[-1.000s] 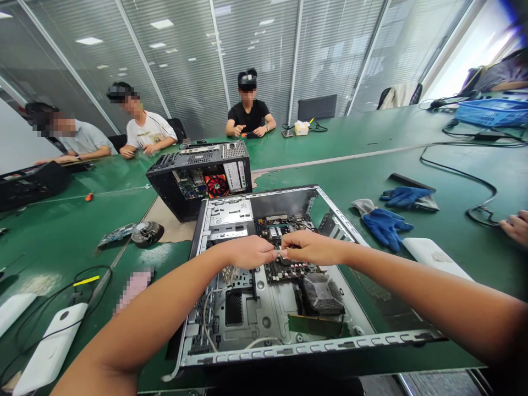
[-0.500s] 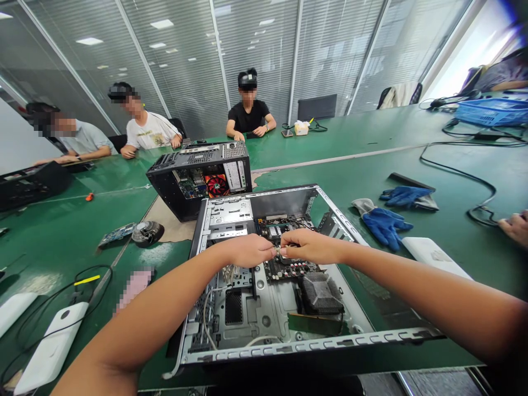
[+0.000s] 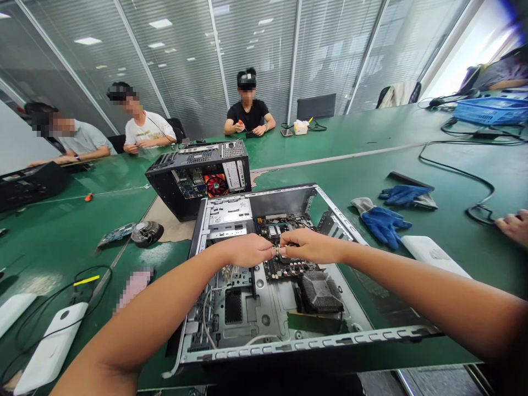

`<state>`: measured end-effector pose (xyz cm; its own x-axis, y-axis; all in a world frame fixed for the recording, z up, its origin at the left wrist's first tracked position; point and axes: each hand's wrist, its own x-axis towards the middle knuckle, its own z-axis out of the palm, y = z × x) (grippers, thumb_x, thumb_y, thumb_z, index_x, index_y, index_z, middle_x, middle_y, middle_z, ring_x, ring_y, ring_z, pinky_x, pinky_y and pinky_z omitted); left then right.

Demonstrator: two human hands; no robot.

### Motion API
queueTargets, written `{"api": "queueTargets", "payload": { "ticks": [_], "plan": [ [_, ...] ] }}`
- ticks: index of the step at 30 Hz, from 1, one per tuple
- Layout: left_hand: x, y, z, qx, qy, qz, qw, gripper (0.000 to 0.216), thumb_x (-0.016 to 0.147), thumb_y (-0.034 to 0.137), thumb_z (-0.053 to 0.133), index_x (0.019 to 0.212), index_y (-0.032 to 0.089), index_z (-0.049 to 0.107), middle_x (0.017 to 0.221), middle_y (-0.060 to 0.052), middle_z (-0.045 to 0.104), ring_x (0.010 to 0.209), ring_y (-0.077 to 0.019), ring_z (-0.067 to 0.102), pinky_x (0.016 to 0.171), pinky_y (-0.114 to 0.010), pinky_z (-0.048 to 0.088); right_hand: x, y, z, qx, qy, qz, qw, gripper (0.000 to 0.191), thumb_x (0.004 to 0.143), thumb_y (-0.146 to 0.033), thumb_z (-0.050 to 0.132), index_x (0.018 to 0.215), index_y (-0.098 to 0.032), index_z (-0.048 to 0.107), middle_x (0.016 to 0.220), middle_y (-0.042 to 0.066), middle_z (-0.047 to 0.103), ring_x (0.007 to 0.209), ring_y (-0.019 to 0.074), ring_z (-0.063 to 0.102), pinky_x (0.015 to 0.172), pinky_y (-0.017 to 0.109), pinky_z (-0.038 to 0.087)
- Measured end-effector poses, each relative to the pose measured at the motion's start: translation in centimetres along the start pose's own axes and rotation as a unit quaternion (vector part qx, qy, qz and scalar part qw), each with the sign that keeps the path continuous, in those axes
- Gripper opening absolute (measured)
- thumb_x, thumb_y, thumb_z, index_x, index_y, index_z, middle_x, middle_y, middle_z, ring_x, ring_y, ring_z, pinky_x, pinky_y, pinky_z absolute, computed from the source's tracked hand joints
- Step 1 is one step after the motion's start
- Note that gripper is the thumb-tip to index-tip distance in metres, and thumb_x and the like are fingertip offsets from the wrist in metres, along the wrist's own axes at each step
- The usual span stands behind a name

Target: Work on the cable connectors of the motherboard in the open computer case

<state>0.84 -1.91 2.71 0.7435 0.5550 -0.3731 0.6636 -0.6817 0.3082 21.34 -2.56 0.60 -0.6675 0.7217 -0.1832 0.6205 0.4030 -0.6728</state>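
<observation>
An open silver computer case (image 3: 330, 341) lies flat on the green table in front of me, its motherboard (image 3: 289, 268) and a black finned heatsink (image 3: 319, 291) exposed. Above the board my left hand (image 3: 247, 250) and my right hand (image 3: 310, 246) meet fingertip to fingertip. Both are closed in a pinch on a small pale connector (image 3: 277, 252) between them. White cables (image 3: 208, 313) trail down from under my left hand into the case.
A second black case (image 3: 198, 176) with a red fan stands behind. Blue gloves (image 3: 385, 223) and a white device (image 3: 429, 254) lie right, with another person's hand (image 3: 513, 226) at the edge. White devices, cables and a loose fan (image 3: 146, 232) lie left. Three people sit across.
My hands stay pinched together over the motherboard, shifted only slightly. The person in black across the table has lifted a small orange-handled tool.
</observation>
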Motion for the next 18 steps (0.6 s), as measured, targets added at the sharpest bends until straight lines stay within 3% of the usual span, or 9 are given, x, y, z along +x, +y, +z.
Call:
{"api": "queueTargets", "payload": {
  "ticks": [10, 18],
  "plan": [
    [0.14, -0.06, 0.17, 0.002, -0.01, 0.006, 1.0, 0.048, 0.096, 0.045, 0.023, 0.078, 0.017, 0.057, 0.074, -0.004, 0.061, 0.063, -0.0148, 0.05, 0.059, -0.027, 0.036, 0.05, 0.13, 0.09, 0.012, -0.023, -0.019, 0.999, 0.027, 0.09, -0.036, 0.043, 0.073, -0.017, 0.052, 0.064, 0.0, 0.054, 0.059, 0.0122, 0.047, 0.055, 0.025, 0.033],
    [-0.01, 0.09, -0.16, -0.007, 0.003, 0.005, 1.0, 0.041, 0.095, 0.038, 0.027, 0.076, 0.017, 0.055, 0.074, -0.003, 0.059, 0.064, -0.0143, 0.05, 0.06, -0.027, 0.036, 0.13, 0.33, 0.05, 0.005, 0.027, -0.021, 0.999, 0.022, 0.084, -0.038, 0.053, 0.077, -0.017, 0.055, 0.068, 0.0, 0.054, 0.064, 0.0133, 0.046, 0.058, 0.026, 0.033]
  ]
}}
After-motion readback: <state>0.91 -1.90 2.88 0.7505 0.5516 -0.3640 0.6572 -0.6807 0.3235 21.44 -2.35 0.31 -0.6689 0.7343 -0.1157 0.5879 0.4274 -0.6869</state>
